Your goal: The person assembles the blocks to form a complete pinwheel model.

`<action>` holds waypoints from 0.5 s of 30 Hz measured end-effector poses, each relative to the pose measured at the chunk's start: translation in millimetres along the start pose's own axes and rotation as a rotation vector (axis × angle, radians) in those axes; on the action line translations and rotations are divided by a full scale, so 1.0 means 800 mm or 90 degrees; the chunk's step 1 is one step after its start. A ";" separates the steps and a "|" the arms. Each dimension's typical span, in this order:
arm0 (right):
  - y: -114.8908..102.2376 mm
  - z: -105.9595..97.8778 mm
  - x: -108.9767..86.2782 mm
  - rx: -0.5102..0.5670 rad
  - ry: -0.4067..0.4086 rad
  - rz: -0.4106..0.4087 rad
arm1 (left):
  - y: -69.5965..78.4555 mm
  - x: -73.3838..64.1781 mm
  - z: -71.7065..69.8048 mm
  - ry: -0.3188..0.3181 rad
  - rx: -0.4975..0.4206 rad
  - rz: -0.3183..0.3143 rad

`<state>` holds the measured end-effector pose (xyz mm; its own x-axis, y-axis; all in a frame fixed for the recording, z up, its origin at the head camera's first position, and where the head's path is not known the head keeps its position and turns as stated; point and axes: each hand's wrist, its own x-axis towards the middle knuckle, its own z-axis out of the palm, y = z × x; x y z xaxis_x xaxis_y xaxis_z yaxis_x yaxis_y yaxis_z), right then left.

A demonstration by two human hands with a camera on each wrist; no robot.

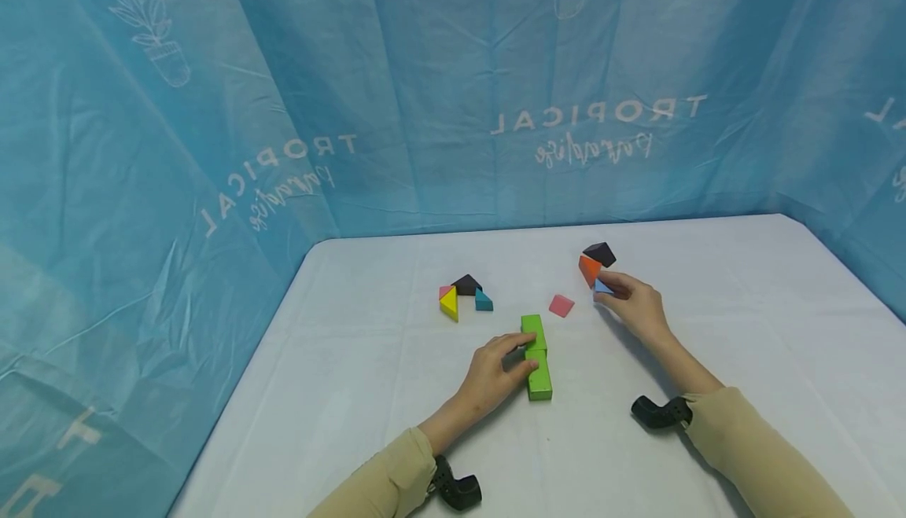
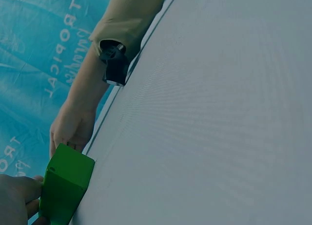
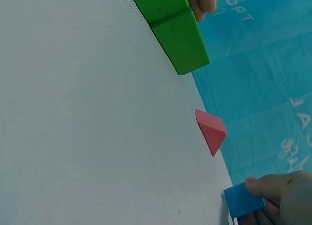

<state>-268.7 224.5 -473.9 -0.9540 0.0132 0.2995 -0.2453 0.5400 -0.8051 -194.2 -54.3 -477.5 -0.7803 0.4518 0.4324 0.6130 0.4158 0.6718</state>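
Two green blocks (image 1: 539, 376) lie end to end in a line on the white table. My left hand (image 1: 490, 372) is at their left side, with fingertips and thumb touching that side and none round the far one. In the left wrist view one green block (image 2: 68, 181) stands close by the fingers. Farther right, my right hand (image 1: 637, 307) pinches a small blue block (image 1: 602, 288) between thumb and fingers. It is beside an orange triangular block (image 1: 590, 269), with a black block (image 1: 600, 253) behind. The right wrist view shows the blue block (image 3: 243, 200) under the thumb.
A pink block (image 1: 561, 305) lies between the green blocks and my right hand. To the left sits a group of a black block (image 1: 466, 285), a yellow triangular block (image 1: 449, 303), a teal block (image 1: 484, 300) and a pink block (image 1: 444, 292). Blue printed cloth (image 1: 439, 109) hangs behind.
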 end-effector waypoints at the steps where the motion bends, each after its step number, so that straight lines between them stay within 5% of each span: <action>1: 0.000 -0.001 -0.001 -0.001 -0.001 0.002 | 0.000 0.000 0.000 -0.001 -0.001 -0.001; 15: 0.009 -0.001 -0.003 -0.050 0.016 0.008 | 0.001 0.000 0.000 -0.005 -0.007 -0.011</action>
<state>-267.8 229.2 -480.4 -0.9522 0.0407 0.3028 -0.2179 0.6042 -0.7665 -193.9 -54.0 -477.0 -0.7901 0.4501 0.4161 0.5976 0.4147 0.6862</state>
